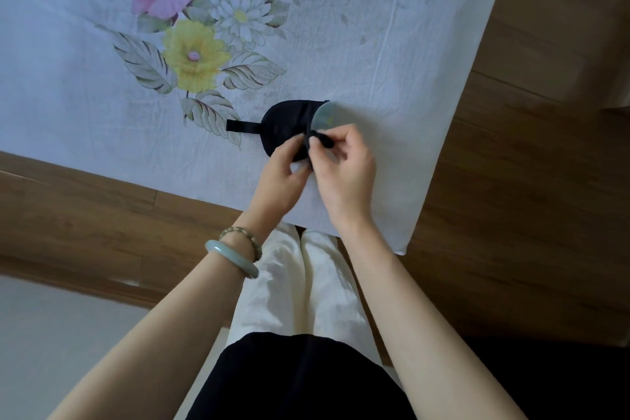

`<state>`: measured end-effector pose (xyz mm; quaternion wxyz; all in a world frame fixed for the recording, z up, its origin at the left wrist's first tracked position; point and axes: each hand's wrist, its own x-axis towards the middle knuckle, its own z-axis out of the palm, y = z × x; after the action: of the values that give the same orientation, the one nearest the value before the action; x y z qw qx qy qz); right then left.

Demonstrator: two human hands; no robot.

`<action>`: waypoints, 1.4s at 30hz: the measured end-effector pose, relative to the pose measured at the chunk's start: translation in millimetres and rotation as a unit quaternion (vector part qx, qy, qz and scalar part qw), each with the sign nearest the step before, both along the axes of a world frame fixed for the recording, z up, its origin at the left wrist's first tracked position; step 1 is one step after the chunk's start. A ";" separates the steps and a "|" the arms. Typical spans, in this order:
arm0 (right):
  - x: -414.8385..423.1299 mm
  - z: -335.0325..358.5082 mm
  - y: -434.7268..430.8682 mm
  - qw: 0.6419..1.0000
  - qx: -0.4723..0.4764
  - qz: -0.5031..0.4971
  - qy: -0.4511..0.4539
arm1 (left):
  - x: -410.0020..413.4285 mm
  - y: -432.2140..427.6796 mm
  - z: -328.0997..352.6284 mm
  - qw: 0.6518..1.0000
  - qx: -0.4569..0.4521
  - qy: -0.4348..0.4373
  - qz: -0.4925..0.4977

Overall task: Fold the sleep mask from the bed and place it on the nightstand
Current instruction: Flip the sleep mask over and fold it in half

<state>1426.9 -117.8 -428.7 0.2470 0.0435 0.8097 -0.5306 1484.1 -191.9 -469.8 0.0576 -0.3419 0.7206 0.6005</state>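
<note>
A black sleep mask (284, 124) lies on the white floral bed sheet (368, 54) near the bed's corner. It is doubled over, with a grey-green inner face (324, 118) showing at its right edge, and a black strap (243, 125) sticks out to the left. My left hand (281, 177) pinches the mask's lower edge. My right hand (344, 167) pinches the fold and a bit of black strap beside it. Both sets of fingertips meet on the mask. A nightstand is not in view.
Wooden bed frame (85, 215) runs along the sheet's near edge, with wooden floor (528, 181) to the right. The sheet's corner (404, 251) hangs by my legs in white trousers (306, 283). Bracelets (235, 254) circle my left wrist.
</note>
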 end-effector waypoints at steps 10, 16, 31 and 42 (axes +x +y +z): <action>18.4 -28.7 -29.7 0.993 0.054 0.099 0.036 | 17.2 -49.0 14.1 0.948 0.208 -0.034 0.237; 26.0 -29.4 -37.6 0.991 0.082 0.101 0.022 | 13.7 -58.3 8.9 0.946 0.236 -0.075 0.210; -22.6 -40.7 -10.2 0.996 0.088 -0.017 -0.007 | 14.1 -66.7 -11.7 0.911 0.136 -0.105 0.374; -33.2 -58.0 -33.4 0.985 0.162 0.019 -0.054 | 18.8 -55.3 -8.9 0.887 0.140 -0.163 0.408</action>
<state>1393.8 -151.2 -486.7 0.2902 0.0961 0.8712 -0.3841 1503.0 -247.3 -478.7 -0.0283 -0.6870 0.4066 0.6015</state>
